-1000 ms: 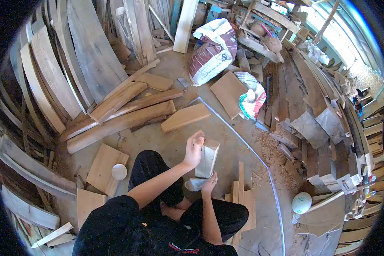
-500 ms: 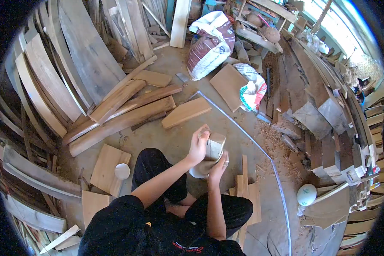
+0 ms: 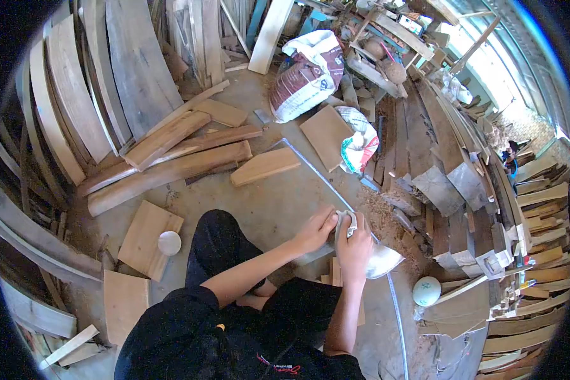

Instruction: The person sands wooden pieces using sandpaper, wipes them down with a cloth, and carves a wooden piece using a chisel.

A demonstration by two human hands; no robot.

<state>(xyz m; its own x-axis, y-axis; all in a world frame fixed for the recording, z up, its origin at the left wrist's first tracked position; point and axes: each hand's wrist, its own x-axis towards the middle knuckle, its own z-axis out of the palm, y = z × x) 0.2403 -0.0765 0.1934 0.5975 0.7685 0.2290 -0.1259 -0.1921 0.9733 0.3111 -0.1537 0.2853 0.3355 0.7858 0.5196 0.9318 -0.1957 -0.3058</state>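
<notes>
Both hands are together in front of my right knee, around a pale grey-white piece (image 3: 384,261) whose exact kind I cannot make out. My right hand (image 3: 354,244) is closed round its upper part, and the wide pale end sticks out below and to the right of it. A small white band shows at the right fingers. Fingers curled, my left hand (image 3: 320,229) grips the upper left edge of the same piece. Part of the piece is hidden behind the fingers.
A blue-white strip (image 3: 396,304) runs along the floor past my right side. Wooden boards (image 3: 171,180) lie ahead, with stacked beams (image 3: 446,190) on the right. A round white lidded container (image 3: 427,291) stands at right, and a sack (image 3: 307,76) stands at the back.
Both hands have moved right, away from my lap's middle. The squared block seen between them before no longer shows; a pale wide end now juts out on the right. The view has turned slightly right.
</notes>
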